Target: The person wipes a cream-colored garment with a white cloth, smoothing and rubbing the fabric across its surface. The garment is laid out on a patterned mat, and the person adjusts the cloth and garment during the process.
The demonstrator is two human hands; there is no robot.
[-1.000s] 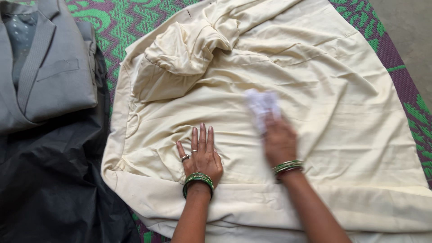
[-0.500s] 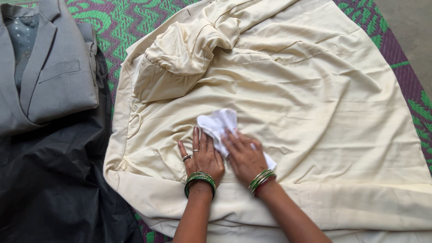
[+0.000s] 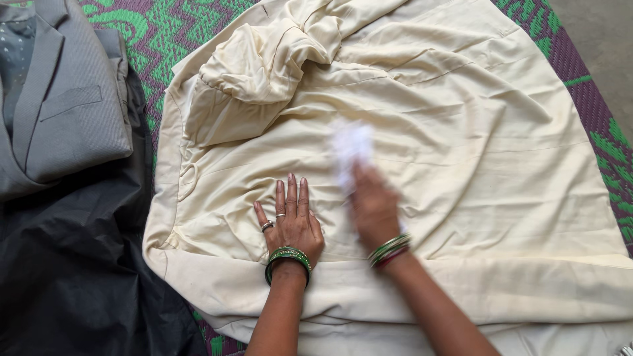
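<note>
Our left hand (image 3: 292, 221) lies flat and spread, fingers together, pressing the cream garment (image 3: 422, 132) down near its lower left edge. Our right hand (image 3: 374, 207), just beside it and blurred with motion, is closed on a crumpled white cloth (image 3: 351, 148) that sits on the cream fabric near its middle. The garment is spread over a green and purple woven mat (image 3: 178, 29), with a bunched sleeve toward the mat's far edge.

To wipe well, we judge it best to keep the flat hand firm so the fabric stays taut, and to stroke the cloth away from that hand, so no new creases are pushed up.

At the mat's left edge a folded grey suit jacket (image 3: 66, 112) rests on a dark sheet (image 3: 72, 264). We see no packages, labels or signs.
</note>
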